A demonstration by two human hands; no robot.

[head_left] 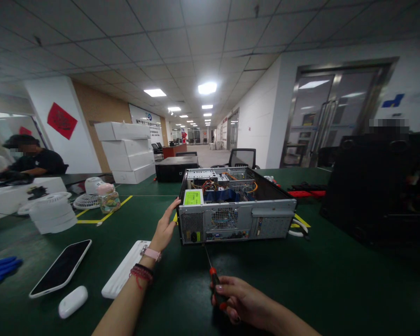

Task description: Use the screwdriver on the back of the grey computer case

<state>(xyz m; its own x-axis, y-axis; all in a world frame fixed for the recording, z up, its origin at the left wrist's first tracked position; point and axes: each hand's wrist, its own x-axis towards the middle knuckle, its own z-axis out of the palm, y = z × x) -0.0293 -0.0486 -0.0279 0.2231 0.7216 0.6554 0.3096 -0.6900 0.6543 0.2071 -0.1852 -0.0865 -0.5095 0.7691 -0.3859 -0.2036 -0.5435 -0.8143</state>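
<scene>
An opened computer case (231, 210) lies on its side on the green table, its rear panel facing me. A power supply with a yellow-green label (193, 197) sits in its left corner, beside cables and boards. My left hand (164, 227) rests against the left side of the case, fingers stretched out and touching its upper edge. In my right hand (236, 296) is a screwdriver (215, 282) with a red and dark handle, gripped in closed fingers. Its shaft points up to the lower edge of the rear panel, below the power supply. Whether the tip touches a screw is too small to tell.
Left on the table (182, 298) are a phone (63, 268), a white earbud case (73, 301), a white slab-like object (122, 273), blue gloves (2, 269), a jar (108, 199) and a small fan (87, 200). A black tower (350, 186) stands right. Another person sits far left.
</scene>
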